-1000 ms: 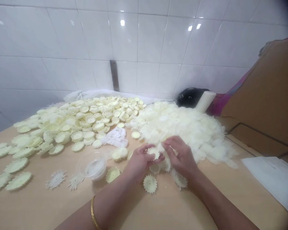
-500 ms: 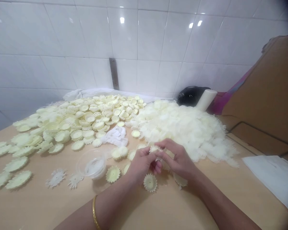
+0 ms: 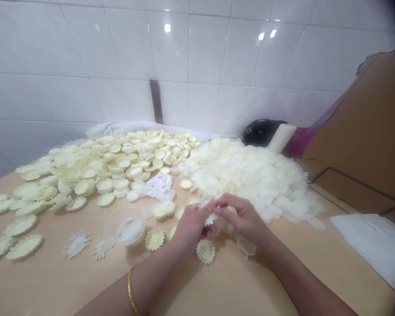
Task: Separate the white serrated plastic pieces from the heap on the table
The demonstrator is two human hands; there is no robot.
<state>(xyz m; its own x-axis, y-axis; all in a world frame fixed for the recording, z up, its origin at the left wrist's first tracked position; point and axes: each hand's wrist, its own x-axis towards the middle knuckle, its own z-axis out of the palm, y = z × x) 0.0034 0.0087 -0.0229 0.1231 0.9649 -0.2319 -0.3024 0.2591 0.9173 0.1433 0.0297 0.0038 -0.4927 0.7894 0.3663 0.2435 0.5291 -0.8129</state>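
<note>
As I watch from afar through the head camera, the table (image 3: 85, 281) bears a broad heap of cupped discs (image 3: 118, 162) at left and a mound of pale, thin discs (image 3: 250, 180) at right. I see the left hand (image 3: 192, 224) closed on a frilled disc (image 3: 210, 220), held before the mound and partly covered by fingers. The right hand (image 3: 243, 217) bends its fingers in to meet the left; I cannot tell whether it grips. Nearby I make out a clear bowl (image 3: 134, 240) and, smaller, a loose disc (image 3: 206, 251) on the tabletop.
</note>
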